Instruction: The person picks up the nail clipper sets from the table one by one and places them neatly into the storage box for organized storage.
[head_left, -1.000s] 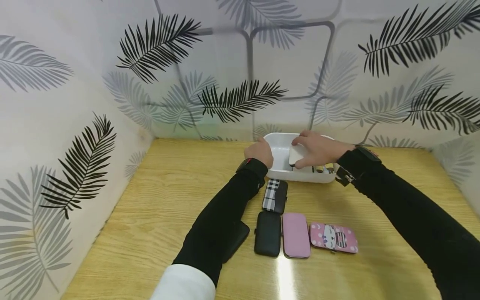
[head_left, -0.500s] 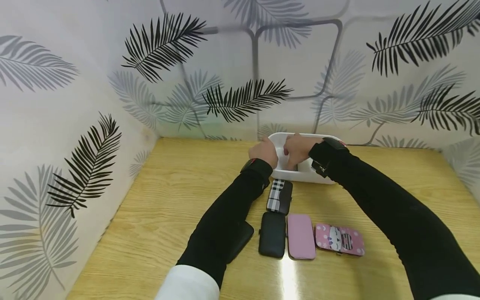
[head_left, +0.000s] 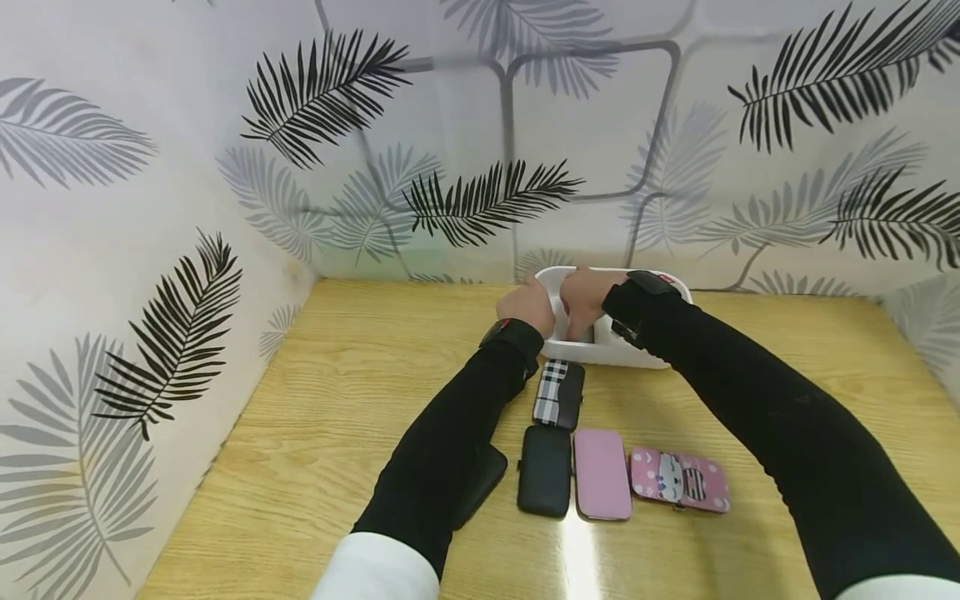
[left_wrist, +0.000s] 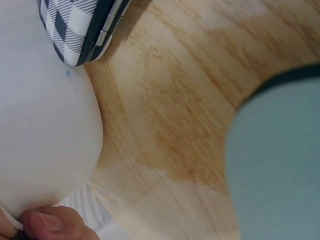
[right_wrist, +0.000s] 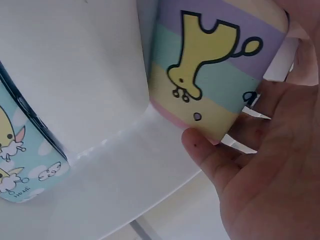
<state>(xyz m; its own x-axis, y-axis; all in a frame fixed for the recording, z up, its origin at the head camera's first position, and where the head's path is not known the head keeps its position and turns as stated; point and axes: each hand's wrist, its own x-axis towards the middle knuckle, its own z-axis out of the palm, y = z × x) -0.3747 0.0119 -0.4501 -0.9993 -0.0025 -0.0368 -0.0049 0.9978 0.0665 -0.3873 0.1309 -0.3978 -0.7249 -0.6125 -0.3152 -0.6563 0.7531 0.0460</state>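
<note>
My left hand [head_left: 528, 307] grips the left end of a white plastic tray [head_left: 611, 354]; in the left wrist view its fingers [left_wrist: 55, 225] curl over the tray's rim. Inside the tray, my right hand [head_left: 588, 298] holds a pastel-striped case with a yellow giraffe [right_wrist: 210, 65]. The thumb lies along the case's lower edge while the other fingers reach behind it. Beside it in the right wrist view stand a plain white case [right_wrist: 75, 65] and a light blue case with cartoon figures [right_wrist: 30, 155]. From the head, my right hand and wrist hide much of the tray's inside.
In front of the tray lie a black-and-white plaid case [head_left: 558, 393], a black case [head_left: 545, 471], a pink case [head_left: 602, 475] and a pink cartoon case [head_left: 678, 479]. Another dark case [head_left: 483, 483] is partly under my left forearm. A leaf-patterned curtain [head_left: 360, 225] hangs behind the wooden table [head_left: 360, 350].
My right hand has left the white case in the tray, moved left and reached down deeper to the giraffe case. My left hand has stayed at the tray's left end.
</note>
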